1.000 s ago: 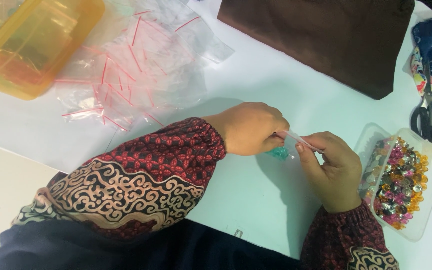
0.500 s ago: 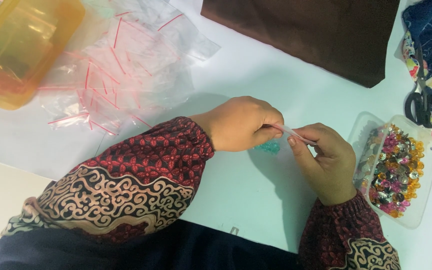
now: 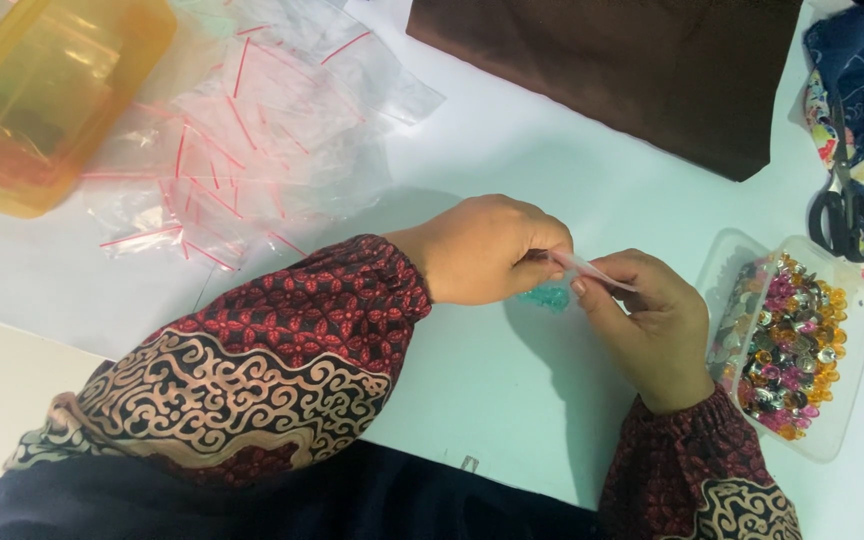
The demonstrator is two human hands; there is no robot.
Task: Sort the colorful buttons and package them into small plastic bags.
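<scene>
My left hand [image 3: 487, 250] and my right hand [image 3: 647, 325] meet over the white table [image 3: 492, 390]. Between their fingertips they pinch the top edge of a small clear zip bag [image 3: 592, 270] with a red strip. Teal beads [image 3: 549, 297] show in the bag's lower part, just under my left fingers. Most of the bag is hidden behind my hands. Both arms wear dark red patterned sleeves.
A pile of empty clear zip bags [image 3: 242, 140] with red strips lies at upper left beside an orange plastic box [image 3: 47, 100]. A clear tray of mixed coloured beads [image 3: 792, 340] sits right. Black scissors [image 3: 847, 205] rest on patterned cloth; a brown cloth [image 3: 632, 60] lies behind.
My hands keep their grip on the small bag and have shifted slightly; the fingers have slid along its top edge. The view drifted a little.
</scene>
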